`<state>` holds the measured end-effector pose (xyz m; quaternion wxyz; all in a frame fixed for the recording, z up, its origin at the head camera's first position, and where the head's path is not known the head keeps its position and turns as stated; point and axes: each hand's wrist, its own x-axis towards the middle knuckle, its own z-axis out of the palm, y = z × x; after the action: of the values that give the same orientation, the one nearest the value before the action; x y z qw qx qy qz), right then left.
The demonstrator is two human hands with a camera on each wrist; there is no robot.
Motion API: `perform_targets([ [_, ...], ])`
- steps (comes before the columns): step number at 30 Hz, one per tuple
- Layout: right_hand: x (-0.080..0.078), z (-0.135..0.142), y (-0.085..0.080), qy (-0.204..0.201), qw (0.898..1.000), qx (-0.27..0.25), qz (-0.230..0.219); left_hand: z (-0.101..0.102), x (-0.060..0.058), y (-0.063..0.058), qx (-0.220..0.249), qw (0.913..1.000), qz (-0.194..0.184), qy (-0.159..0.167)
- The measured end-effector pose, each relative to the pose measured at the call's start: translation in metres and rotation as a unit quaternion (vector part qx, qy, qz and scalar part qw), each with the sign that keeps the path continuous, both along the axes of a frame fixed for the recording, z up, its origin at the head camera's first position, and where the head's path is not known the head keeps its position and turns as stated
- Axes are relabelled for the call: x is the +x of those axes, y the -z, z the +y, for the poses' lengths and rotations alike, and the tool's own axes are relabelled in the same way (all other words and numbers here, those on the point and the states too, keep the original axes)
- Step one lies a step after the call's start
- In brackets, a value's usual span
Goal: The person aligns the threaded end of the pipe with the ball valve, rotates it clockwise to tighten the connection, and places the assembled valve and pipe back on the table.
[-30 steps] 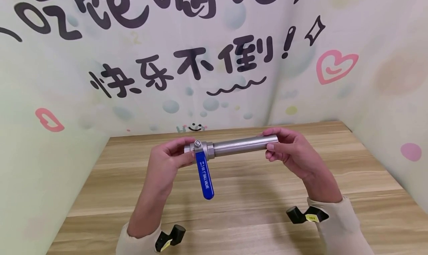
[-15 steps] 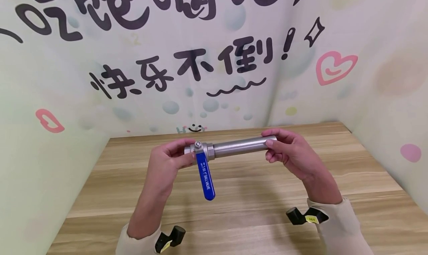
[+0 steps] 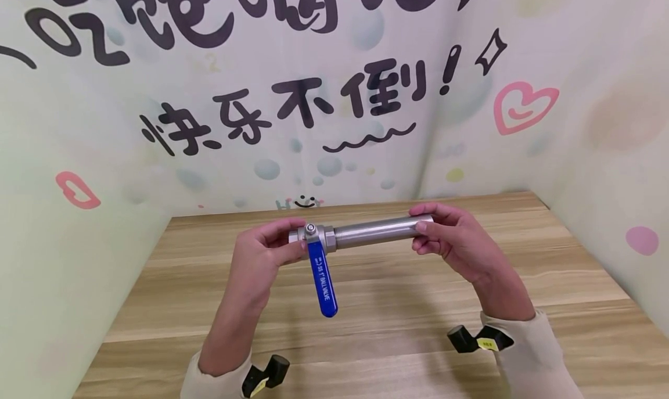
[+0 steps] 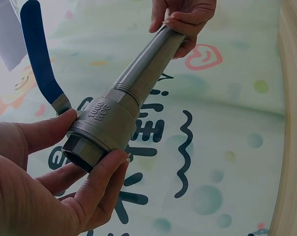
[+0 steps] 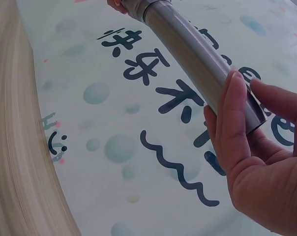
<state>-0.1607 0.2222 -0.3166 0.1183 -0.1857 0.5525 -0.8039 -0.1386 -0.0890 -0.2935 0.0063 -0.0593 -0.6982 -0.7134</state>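
Observation:
Above the table, my left hand (image 3: 256,265) grips the steel body of a ball valve (image 4: 102,120) between thumb and fingers. The valve's blue lever handle (image 3: 324,280) points down toward me in the head view. A straight steel pipe (image 3: 378,230) joins the valve's right end, with a few threads showing at the joint. Its far end is pinched by my right hand (image 3: 462,242), thumb in front and fingers behind. In the right wrist view the fingers of the right hand (image 5: 237,118) lie along the pipe near its open end.
A wood-grain table (image 3: 366,341) lies under both hands. Behind it hangs a pale printed curtain (image 3: 334,97) with dark lettering, and further sheets close in the left and right sides. Each wrist carries a small black mount (image 3: 481,338).
The valve, its handle and the pipe sit very slightly lower in the head view, and the handle has shifted a little right. Both hands keep their hold.

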Motion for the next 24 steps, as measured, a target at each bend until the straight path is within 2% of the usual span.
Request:
perform_targets([
  [10, -0.0007, 0.0016, 0.0016, -0.012, 1.000, -0.009, 0.003, 0.0002, 0.0013, -0.0003, -0.005, 1.0000, 0.002, 0.002],
  [24, 0.0005, 0.0014, 0.0013, 0.017, 1.000, 0.011, -0.007, 0.0051, 0.0015, 0.0022, -0.005, 0.9999, -0.005, 0.009],
])
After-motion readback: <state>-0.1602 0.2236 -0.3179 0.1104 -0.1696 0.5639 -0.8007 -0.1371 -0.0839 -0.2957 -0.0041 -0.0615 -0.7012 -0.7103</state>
